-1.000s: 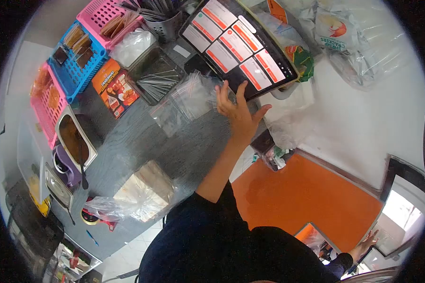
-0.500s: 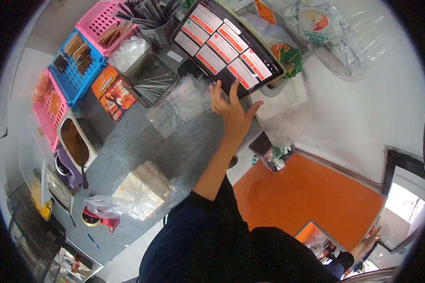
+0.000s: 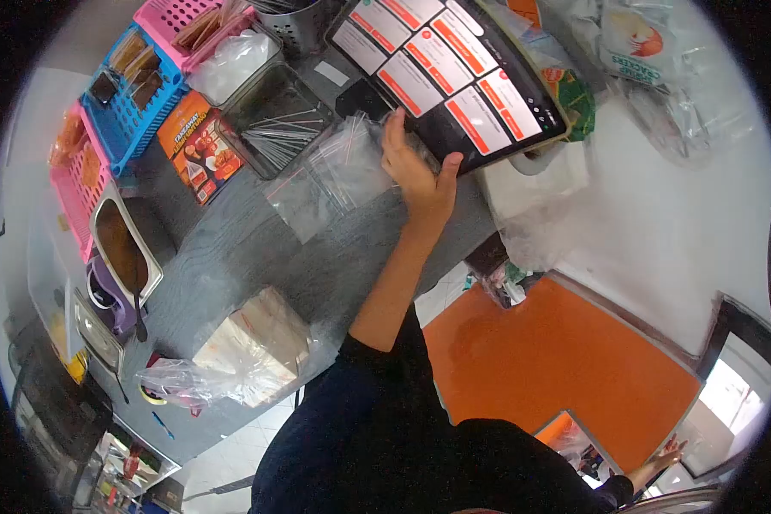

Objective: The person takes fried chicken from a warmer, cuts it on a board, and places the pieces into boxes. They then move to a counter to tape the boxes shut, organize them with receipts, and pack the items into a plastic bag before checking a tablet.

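My left hand (image 3: 420, 180) is at the lower edge of a tablet (image 3: 450, 81), whose lit screen carries white and orange panels. Its thumb rests against that edge, other fingers touch it farther left, and part of the fingers is hard to see there. Clear zip bags (image 3: 343, 167) lie just left of the wrist. Far off at the lower right, my right hand (image 3: 664, 458) shows small, fingers apart, with nothing visible in it.
A container of metal sticks (image 3: 278, 137), a takeaway leaflet (image 3: 199, 146) and a blue basket (image 3: 137, 107) stand at the upper left. A metal pan with a brown filling (image 3: 124, 244) is lower down. A plastic-wrapped paper stack (image 3: 257, 338) lies near the table's front edge.
My view has shifted slightly. My left hand's spread fingers have drawn in, one leaving the screen's lower part, and the thumb now lies at the tablet's edge.
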Demonstrator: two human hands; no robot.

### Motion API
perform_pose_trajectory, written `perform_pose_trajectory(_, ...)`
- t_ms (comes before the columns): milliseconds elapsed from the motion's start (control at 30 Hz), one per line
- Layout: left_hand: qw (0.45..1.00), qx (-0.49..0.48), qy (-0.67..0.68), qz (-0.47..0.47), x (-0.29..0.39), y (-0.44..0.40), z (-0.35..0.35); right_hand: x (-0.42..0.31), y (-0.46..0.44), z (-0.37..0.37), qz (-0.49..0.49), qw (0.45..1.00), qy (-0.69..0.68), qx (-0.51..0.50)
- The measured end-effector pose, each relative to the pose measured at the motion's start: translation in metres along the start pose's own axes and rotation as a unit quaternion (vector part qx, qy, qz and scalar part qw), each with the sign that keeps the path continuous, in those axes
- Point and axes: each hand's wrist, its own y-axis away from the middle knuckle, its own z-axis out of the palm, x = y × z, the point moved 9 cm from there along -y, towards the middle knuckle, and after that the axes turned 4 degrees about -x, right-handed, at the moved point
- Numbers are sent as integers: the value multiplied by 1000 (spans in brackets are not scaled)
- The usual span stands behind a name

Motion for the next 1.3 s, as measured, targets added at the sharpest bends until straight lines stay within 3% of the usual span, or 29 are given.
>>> perform_pose_trajectory(67,996,-3,90,5,-10,-2,2,-2,-4,1,0,1000,2,2)
perform_pose_trajectory(367,998,12,37,52,-16,-13,-3,-6,-4,9,5,1000,10,11)
perform_pose_trajectory(1300,999,-10,-5,47,-10,-16,1,-8,14,21,4,999,28,24)
